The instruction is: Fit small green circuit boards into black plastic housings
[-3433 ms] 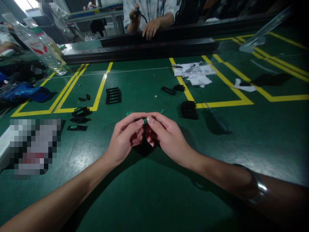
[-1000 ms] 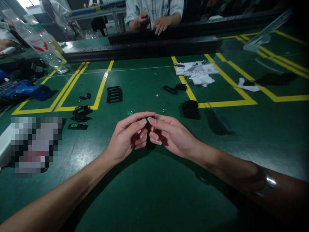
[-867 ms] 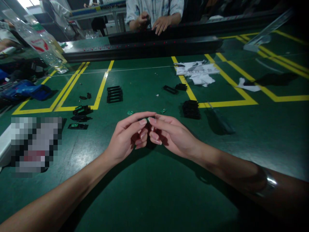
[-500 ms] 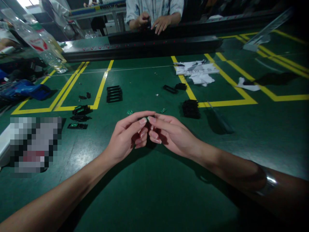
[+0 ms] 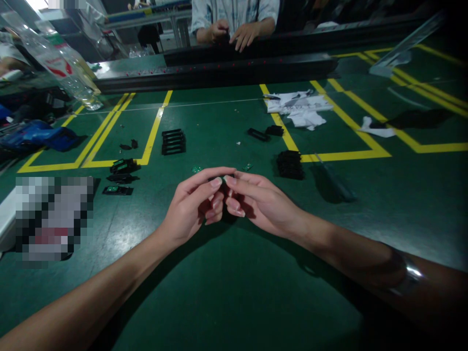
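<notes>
— Left hand (image 5: 192, 200), one: thumb and forefinger clamped on a dark part (image 5: 224, 181); right hand (image 5: 261, 197), one: pinched on the same part from the opposite side; thumb tips just apart, remaining fingers curled under; location?

— Between the two hands, over the near half of the bench (image 5: 226, 292); mostly covered by fingers, so outline not recorded; green boards (image 5: 197, 169), two, lying just beyond the hands.

— Handling class?

— Judged light and stiff; probably plastic, by likeness to the black frames (image 5: 173, 142) set in a row farther off to the left; thin walls, if it has them, liable to crack when bent; likely smooth, a little slippery; small enough to slip from a loose pinch.

— Point of hold?

— Ends or outer edges, a thumb to each; pressure low and even; should a board sit inside, its face best left untouched; whether one does, cannot tell.

— Neighbouring stock?

— Black stack (image 5: 290, 164), right, beyond the right hand; tool (image 5: 338, 184), perhaps a screwdriver, farther right; black pieces (image 5: 117, 189), left, some with green on top.
</notes>
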The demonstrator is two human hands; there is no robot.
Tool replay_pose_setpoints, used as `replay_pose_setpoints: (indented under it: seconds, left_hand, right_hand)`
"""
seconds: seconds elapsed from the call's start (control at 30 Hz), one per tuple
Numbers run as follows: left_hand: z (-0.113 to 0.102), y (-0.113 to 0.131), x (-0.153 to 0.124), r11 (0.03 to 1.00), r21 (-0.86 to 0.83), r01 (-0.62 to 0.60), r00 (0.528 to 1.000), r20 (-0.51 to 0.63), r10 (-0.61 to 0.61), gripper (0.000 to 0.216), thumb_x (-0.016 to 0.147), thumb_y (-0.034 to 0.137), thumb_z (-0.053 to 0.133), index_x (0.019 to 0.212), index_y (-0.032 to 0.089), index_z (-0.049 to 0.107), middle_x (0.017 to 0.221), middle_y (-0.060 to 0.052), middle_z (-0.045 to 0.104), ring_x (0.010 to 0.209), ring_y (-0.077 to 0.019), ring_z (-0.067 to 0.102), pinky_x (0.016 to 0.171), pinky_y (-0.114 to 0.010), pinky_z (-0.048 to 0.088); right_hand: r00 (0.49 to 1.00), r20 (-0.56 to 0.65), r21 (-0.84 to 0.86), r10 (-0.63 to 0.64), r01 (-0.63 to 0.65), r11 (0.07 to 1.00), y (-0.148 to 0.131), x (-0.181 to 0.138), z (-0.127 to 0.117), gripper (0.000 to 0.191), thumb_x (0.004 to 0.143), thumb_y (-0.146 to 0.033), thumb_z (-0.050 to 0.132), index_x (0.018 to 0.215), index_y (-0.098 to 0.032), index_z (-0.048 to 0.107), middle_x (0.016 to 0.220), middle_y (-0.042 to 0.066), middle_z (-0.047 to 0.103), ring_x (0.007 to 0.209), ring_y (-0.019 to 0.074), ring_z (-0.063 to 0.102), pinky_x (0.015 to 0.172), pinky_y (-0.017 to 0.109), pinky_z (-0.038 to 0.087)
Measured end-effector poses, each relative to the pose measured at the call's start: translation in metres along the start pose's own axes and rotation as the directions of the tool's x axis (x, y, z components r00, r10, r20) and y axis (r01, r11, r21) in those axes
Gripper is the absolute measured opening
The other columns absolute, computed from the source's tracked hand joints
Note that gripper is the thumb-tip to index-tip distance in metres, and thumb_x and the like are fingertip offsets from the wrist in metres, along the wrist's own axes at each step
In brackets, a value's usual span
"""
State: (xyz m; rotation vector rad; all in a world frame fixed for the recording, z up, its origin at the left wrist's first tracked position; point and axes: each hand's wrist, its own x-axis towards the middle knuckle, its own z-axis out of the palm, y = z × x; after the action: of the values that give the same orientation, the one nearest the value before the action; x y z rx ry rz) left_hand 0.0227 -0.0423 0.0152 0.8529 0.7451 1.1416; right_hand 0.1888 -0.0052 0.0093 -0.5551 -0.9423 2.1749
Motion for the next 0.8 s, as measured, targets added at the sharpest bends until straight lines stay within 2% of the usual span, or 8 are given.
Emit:
replay_pose_setpoints:
  seconds: [0.8]
  left_hand:
    - [-0.0012,0.0018,-0.0007,0.999,-0.037,0.038,0.999,0.004,-0.038,0.025,0.095,0.027,0.068,0.118,0.023,0.076,0.061,0.004,0.047,0.045,-0.0038,0.038,0.042,-0.016,0.033]
  right_hand:
    - [0.999,0.042,0.057,0.033,-0.036,0.998,-0.0016,0.0021,-0.0025,0.022,0.091,-0.029,0.08,0.084,-0.013,0.066,0.068,-0.003,0.055,0.057,0.007,0.05,0.053,0.021,0.035]
